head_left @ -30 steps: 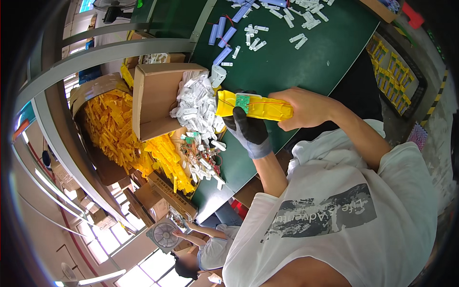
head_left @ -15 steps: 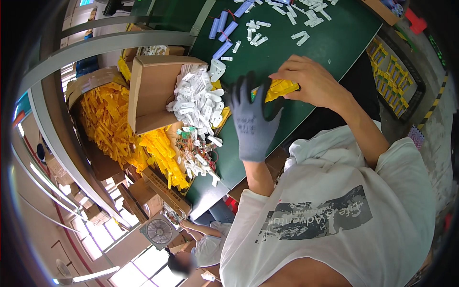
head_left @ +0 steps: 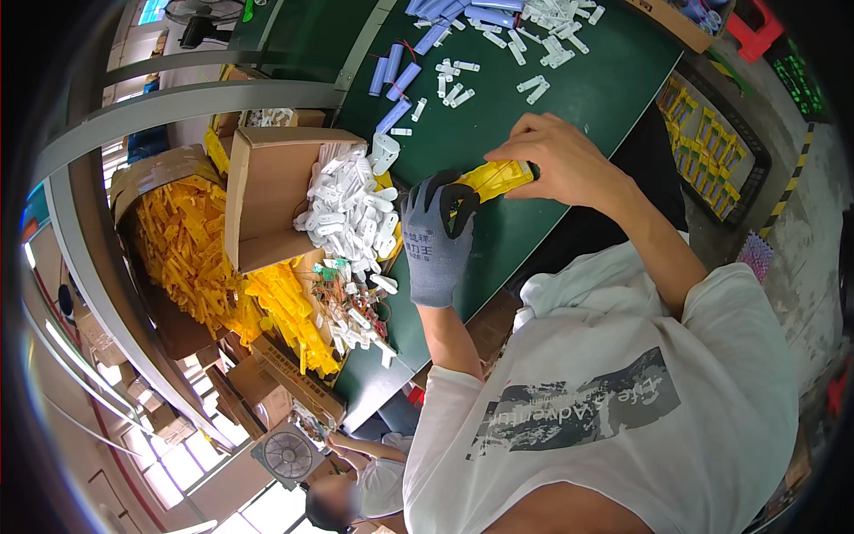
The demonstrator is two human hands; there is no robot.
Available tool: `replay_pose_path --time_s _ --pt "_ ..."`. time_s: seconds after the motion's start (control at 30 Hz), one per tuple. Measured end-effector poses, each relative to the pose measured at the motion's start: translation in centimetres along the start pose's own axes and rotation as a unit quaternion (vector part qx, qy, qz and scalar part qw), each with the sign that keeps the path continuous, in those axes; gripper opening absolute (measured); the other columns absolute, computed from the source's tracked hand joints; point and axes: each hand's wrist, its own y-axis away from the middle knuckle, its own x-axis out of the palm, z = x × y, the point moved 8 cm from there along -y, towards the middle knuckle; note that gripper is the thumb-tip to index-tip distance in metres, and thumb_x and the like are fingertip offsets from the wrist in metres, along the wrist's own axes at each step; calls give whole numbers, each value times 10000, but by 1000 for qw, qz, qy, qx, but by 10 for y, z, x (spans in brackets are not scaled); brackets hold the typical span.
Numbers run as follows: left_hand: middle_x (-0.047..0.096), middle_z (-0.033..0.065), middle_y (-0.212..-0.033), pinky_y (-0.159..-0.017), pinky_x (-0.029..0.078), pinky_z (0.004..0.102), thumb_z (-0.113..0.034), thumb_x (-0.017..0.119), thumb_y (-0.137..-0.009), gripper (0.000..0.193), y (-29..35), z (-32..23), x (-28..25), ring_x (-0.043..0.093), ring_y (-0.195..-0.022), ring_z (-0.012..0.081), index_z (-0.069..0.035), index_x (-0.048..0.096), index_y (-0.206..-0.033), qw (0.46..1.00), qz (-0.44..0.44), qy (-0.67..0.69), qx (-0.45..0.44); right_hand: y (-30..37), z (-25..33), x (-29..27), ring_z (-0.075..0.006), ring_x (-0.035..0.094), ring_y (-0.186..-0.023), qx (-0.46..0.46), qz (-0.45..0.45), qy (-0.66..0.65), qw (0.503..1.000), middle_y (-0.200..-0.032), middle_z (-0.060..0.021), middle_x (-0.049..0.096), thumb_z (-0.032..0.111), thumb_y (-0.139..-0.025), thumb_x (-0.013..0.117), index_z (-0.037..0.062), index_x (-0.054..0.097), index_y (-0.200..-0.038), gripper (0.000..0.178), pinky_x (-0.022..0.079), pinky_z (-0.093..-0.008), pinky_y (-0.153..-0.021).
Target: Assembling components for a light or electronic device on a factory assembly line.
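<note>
A yellow plastic casing (head_left: 492, 180) with a dark right end is held level over the green worktop. My left hand (head_left: 434, 236), in a grey glove with black fingers, is closed round its left end. At the right end, the fingers of my bare right hand (head_left: 569, 160) grip it from above and below. The gloved fingers hide the casing's left end. Nearest to my left hand lies a heap of white plastic pieces (head_left: 345, 209), spilling from a cardboard box (head_left: 267, 196).
Blue-violet battery cells (head_left: 392, 116) and small white strips (head_left: 454, 93) lie on the far worktop (head_left: 498, 98). Yellow casings (head_left: 182, 240) fill a carton at left. A dark tray (head_left: 756, 169) of yellow assemblies stands at right. Another person (head_left: 378, 481) sits at lower left.
My gloved left hand has gone from spread fingers to closing round the casing's left end. The right hand still grips the other end. The whole view has shifted slightly.
</note>
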Motion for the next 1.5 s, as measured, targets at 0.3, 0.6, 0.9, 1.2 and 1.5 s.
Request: replay_pose_path --time_s 0.3,0.6,0.9,1.2,1.5 --pt "649 116 -1011 -821 444 409 -10 705 -707 219 -1 15 13 589 -909 324 -57 615 -900 993 -106 37 32 -4 -3 -9 -235 558 -967 -41 -11 0 999 -978 -30 657 155 -650 795 90 684 -1049 419 457 -360 -872" --pt "622 101 -1059 -838 416 429 -121 722 -712 262 11 30 13 573 -951 316 -86 569 -923 990 -135 -6 39 -36 12 -16 -303 578 -1026 -48 138 -105 984 -1076 -109 634 292 -747 743 60 643 -1066 407 457 -376 -887" --pt "619 100 -1044 -846 429 420 -110 699 -720 233 8 32 7 578 -941 301 -73 583 -919 984 -171 40 36 -165 -73 -94 -323 656 -862 72 52 338 937 -908 -141 686 221 -752 701 73 679 -963 259 509 -422 -766" --pt "610 102 -1061 -857 442 417 -140 692 -741 225 17 27 6 572 -959 298 -67 591 -928 984 -170 47 38 -147 -62 -80 -78 592 -822 17 118 -121 986 -900 -27 612 63 -885 613 -9 570 -1075 208 483 -245 -723" --pt "633 100 -1058 -807 451 403 -88 709 -683 257 14 37 3 583 -939 309 -85 618 -924 976 -192 96 24 -34 13 14 -186 627 -905 -111 87 -174 975 -968 -84 675 24 -758 739 29 670 -955 209 502 -304 -789"
